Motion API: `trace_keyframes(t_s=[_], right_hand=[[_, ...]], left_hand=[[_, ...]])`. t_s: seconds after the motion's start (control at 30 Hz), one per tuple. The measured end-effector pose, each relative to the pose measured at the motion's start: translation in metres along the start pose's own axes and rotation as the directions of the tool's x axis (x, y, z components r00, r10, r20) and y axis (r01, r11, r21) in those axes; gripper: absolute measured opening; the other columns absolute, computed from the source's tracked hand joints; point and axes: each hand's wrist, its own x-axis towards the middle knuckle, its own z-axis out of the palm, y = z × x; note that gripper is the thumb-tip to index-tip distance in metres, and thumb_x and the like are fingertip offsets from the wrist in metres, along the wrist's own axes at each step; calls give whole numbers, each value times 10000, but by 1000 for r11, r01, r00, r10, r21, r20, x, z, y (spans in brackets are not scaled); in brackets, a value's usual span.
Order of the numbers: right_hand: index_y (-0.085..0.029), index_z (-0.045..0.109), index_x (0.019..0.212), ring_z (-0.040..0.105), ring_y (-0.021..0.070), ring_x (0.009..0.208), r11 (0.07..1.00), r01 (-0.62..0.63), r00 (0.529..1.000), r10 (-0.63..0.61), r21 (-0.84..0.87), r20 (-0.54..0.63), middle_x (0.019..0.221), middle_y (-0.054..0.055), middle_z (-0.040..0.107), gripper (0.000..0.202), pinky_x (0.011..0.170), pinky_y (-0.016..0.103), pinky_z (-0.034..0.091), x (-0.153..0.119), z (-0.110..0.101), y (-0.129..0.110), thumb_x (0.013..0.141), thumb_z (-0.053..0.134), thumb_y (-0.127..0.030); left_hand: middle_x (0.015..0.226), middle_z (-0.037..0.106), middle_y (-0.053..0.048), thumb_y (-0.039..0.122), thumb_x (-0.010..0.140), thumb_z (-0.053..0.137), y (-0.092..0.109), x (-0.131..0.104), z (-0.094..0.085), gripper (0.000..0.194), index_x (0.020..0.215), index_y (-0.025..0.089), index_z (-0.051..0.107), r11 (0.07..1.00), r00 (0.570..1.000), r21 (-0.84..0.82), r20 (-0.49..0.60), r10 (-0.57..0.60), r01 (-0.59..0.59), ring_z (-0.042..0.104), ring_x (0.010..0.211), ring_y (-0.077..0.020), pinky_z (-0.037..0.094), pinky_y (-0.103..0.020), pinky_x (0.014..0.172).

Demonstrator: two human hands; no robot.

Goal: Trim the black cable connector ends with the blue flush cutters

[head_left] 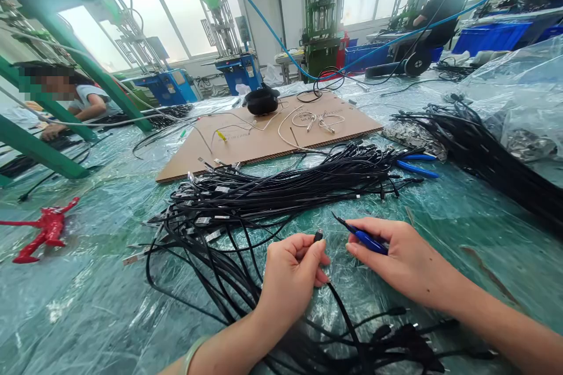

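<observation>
My left hand [294, 272] pinches a black cable just below its small plug [318, 235], whose metal tip points up. The cable [341, 307] hangs from under my fingers toward a loose heap of black cables [308, 345] below. Just to the right, my right hand [391, 252] is closed around blue-handled nippers [369, 242]. Their dark, narrow tip points left toward the plug, apart from it. Beyond both hands lies a big bundle of black cables [281, 187], with flat metal plugs at its left end.
Blue-handled pliers [417, 169] lie by the bundle's right end. Behind it, a cardboard sheet [259, 140] carries white cables and a black round object [262, 99]. More black cables [492, 158] lie right. A red figure-like object [46, 225] and green posts [39, 149] stand left; a person [88, 99] sits beyond.
</observation>
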Motion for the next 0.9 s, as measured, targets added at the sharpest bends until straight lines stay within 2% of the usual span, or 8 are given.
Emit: trace_keyframes(t_s=[0.07,0.17,0.5,0.6,0.7,0.77,0.8,0.9], right_hand=[[-160,641,1014,597,193,738,986,75,995,-84,-150,-53,818,48,657,247,659,317,473,0,0,5,844,494,-261],[-147,621,1042,579,211,740,936,136,985,-162,-325,-55,801,68,623,255,646,342,474,-1,1,12,847,482,-234],[-144,615,1029,561,234,790,917,147,987,-160,-370,-3,861,92,611,254,683,382,469,-2,3,19,865,449,-243],[-142,625,1049,578,230,770,956,106,992,-121,-274,-40,843,86,628,283,668,373,470,-1,2,17,852,465,-269],[-168,641,1035,609,205,785,1000,2,999,-3,-28,-55,874,60,668,282,703,340,478,2,0,10,831,510,-312],[-183,632,1060,623,192,812,980,-105,994,110,171,-20,911,38,689,304,743,316,480,4,1,3,797,559,-317],[-183,644,1011,623,188,793,956,-154,988,154,251,20,893,30,692,276,721,303,483,5,1,0,778,578,-317],[-176,656,878,610,174,735,883,-220,975,204,415,84,833,19,686,196,661,279,475,8,5,-8,721,610,-284]], left_hand=[[603,649,-31,352,784,585,1,0,0,249,671,131,606,1000,1000,11,0,-5,5,563,428,-93,449,-185,416],[568,628,-23,352,791,575,1,0,0,262,648,132,591,1000,1000,22,-1,-13,13,552,415,-89,444,-181,410],[546,621,-16,354,774,597,0,1,-1,239,672,138,592,1000,1000,7,-2,-30,30,550,416,-95,446,-184,411],[558,628,-18,355,773,601,0,1,-1,233,682,141,599,1000,1000,18,-3,-24,24,552,425,-96,446,-186,420],[577,637,-23,347,775,597,0,1,0,220,705,140,613,999,999,36,38,-21,19,560,446,-100,455,-192,443],[598,645,-29,343,773,599,0,0,0,210,738,137,618,999,997,47,75,-12,8,579,477,-112,473,-203,471],[606,649,-28,342,769,603,0,-1,1,205,788,138,617,999,996,51,88,-2,-3,589,490,-121,482,-213,484],[625,665,-6,324,773,607,-1,-4,1,331,1048,155,534,995,993,69,104,60,-68,608,509,-142,494,-241,514]])
